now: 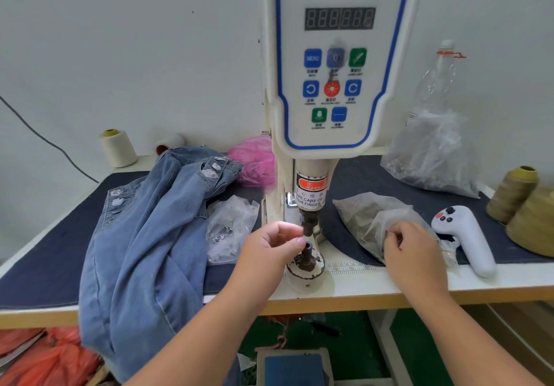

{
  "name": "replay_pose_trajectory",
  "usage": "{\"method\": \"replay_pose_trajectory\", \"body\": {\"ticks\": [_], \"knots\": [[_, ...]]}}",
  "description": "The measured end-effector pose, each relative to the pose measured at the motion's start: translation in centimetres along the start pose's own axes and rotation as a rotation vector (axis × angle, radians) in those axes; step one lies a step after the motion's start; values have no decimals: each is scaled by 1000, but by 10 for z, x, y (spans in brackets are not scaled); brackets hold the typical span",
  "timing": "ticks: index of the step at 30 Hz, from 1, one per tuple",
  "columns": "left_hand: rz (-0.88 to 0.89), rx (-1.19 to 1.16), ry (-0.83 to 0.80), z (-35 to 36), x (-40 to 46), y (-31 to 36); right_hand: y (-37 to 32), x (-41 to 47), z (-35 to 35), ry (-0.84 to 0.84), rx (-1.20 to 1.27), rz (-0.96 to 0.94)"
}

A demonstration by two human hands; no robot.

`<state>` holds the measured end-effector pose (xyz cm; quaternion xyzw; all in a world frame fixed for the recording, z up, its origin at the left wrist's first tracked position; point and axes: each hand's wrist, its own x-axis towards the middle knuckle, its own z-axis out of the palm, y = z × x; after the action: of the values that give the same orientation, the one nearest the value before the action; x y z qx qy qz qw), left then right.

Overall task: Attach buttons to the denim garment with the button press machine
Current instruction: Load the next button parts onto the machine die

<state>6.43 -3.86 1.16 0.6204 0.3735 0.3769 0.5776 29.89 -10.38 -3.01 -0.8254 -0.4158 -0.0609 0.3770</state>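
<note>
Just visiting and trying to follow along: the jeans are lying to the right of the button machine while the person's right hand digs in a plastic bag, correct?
Not quite. The head view shows the denim garment lying to the left of the button machine, draped over the table edge. The rest holds: the right hand is reaching into a clear plastic bag.

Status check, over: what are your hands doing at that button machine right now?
Left hand pinching at lower die. Right hand in parts bag. Denim garment lies aside, left. Die gap unobstructed.
</note>
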Motion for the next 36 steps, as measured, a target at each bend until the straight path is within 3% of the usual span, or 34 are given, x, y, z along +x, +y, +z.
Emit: {"method": "replay_pose_trajectory", "body": {"ticks": [12,21,26,31,36], "knots": [[-139,-115,-68,3,1,-7,1,1,1,4,7,-1],[-31,26,-62,-3,5,-11,3,1,2,17,19,-3],[16,75,12,-17,11,-10,2,-1,2,79,85,-21],[95,133,209,-42,29,-14,-2,-10,-7,86,247,-119],[74,258,223,-47,32,-41,-38,-44,-20,41,474,-183]]}}
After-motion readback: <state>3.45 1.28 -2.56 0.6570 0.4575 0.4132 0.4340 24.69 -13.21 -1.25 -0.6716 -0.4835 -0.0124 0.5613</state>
